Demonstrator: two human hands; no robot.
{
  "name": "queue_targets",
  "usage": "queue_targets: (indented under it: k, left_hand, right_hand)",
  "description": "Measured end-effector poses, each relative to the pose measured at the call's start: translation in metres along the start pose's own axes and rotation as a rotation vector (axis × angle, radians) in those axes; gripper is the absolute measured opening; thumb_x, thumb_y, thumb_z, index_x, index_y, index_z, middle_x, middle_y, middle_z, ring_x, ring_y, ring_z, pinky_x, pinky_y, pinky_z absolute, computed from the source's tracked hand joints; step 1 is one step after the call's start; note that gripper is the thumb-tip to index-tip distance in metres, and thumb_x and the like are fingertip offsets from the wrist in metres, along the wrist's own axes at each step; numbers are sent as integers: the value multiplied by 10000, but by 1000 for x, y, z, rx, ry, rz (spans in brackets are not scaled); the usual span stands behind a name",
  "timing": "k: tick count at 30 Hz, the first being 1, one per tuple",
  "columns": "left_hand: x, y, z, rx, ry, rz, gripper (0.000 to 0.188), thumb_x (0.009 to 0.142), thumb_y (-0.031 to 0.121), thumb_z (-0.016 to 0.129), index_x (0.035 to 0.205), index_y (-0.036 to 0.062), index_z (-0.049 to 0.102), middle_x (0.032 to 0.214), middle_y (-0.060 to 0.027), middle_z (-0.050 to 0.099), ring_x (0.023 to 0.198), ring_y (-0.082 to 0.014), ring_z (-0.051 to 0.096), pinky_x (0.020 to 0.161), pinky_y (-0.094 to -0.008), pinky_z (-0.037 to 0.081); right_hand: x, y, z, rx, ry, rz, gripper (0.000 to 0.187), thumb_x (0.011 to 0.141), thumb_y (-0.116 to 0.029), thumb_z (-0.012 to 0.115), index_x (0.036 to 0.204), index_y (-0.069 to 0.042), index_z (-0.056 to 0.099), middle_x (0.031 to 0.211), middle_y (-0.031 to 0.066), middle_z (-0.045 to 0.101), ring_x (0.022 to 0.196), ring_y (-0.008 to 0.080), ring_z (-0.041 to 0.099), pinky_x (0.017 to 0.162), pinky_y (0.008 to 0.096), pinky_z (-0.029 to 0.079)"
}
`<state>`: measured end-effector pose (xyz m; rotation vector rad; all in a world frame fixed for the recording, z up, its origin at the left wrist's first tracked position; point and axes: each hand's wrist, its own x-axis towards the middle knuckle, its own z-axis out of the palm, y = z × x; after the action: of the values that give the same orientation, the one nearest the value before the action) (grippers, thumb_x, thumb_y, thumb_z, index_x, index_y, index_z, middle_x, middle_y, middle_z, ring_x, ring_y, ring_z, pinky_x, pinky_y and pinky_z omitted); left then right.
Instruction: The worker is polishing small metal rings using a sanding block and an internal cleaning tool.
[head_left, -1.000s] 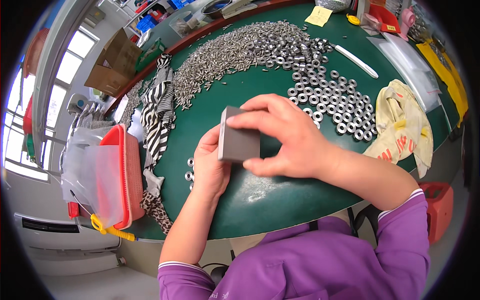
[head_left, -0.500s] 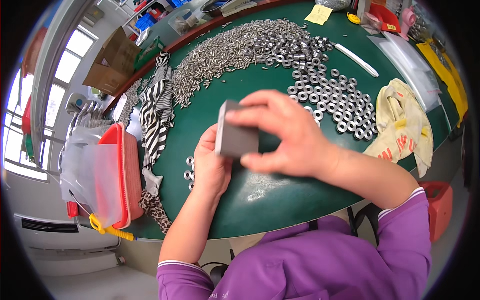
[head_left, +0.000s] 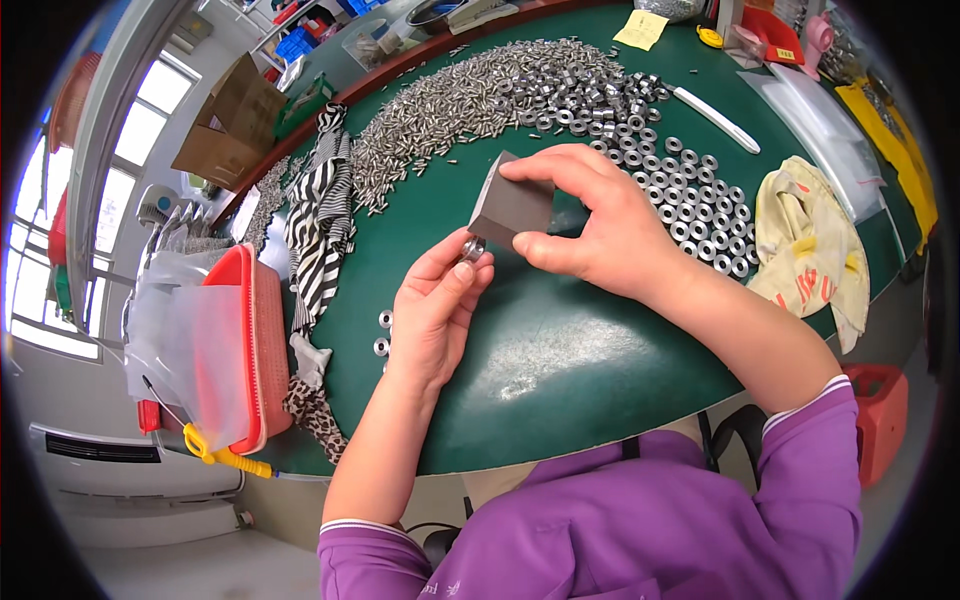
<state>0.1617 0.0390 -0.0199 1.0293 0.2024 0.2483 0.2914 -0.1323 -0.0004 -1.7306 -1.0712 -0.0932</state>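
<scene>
My left hand (head_left: 428,325) pinches a small shiny metal ring (head_left: 473,249) between thumb and fingers. My right hand (head_left: 612,228) grips a dark grey rectangular block (head_left: 520,206), thumb at its lower edge and fingers over the top. The block is tilted, its lower corner close above the ring; I cannot tell whether they touch. Rows of metal rings (head_left: 703,215) lie flat on the green table (head_left: 560,400) beyond my right hand. A few more rings (head_left: 381,347) sit beside my left wrist, partly hidden by it.
A heap of small metal pins (head_left: 440,110) spreads across the back, with piled rings (head_left: 590,95) at its right. A white pen-like tool (head_left: 715,118) lies behind the rows. Striped cloth (head_left: 318,230) and a red basket (head_left: 262,350) are left, a pale yellow cloth (head_left: 805,235) right.
The block has moved up and right with my right hand, tilting. My left hand is now apart from it, and the metal ring in its fingers has come into sight.
</scene>
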Motion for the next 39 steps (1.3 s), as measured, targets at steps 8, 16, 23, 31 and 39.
queue_targets:
  k: [8, 16, 23, 31, 39]
  left_hand:
    - [3, -7, -5, 81, 5, 94, 314, 868, 84, 633, 1153, -10, 544, 1073, -86, 626, 955, -147, 608, 863, -290, 498]
    - [-2, -6, -1, 148, 20, 123, 256, 893, 144, 592, 1128, 49, 556, 1069, -49, 613, 935, -137, 599, 827, -276, 496]
    - [-2, -1, 12, 28, 93, 59, 288, 819, 54, 663, 1082, 18, 551, 1016, -82, 634, 878, -139, 618, 805, -284, 519]
    - [-3, -1, 1, 33, -47, 88, 315, 872, 58, 626, 1176, 25, 549, 1070, -59, 605, 929, -138, 599, 847, -257, 495]
    - [2, -3, 5, 119, 31, 61, 290, 883, 57, 563, 1170, 13, 562, 1063, -59, 626, 987, -143, 603, 849, -278, 501]
  right_hand:
    - [-7, -21, 11, 9, -35, -251, 504, 644, -300, 735, 1106, -139, 613, 1058, 102, 557, 995, 291, 559, 865, 387, 469]
    - [-11, -24, 16, 1, -31, -246, 515, 638, -308, 736, 1111, -145, 614, 1087, 113, 549, 997, 313, 558, 868, 395, 474]
    - [-14, -28, 20, -14, -24, -276, 495, 646, -326, 722, 1101, -161, 619, 1089, 109, 534, 980, 316, 548, 857, 402, 469]
    - [7, 4, 2, -36, 156, -63, 451, 674, -283, 730, 1085, -129, 629, 1033, 84, 589, 971, 261, 581, 844, 359, 482]
    - [-9, -18, 12, -5, -46, -168, 562, 627, -238, 753, 1156, -132, 597, 1132, 120, 534, 1040, 283, 550, 898, 377, 460]
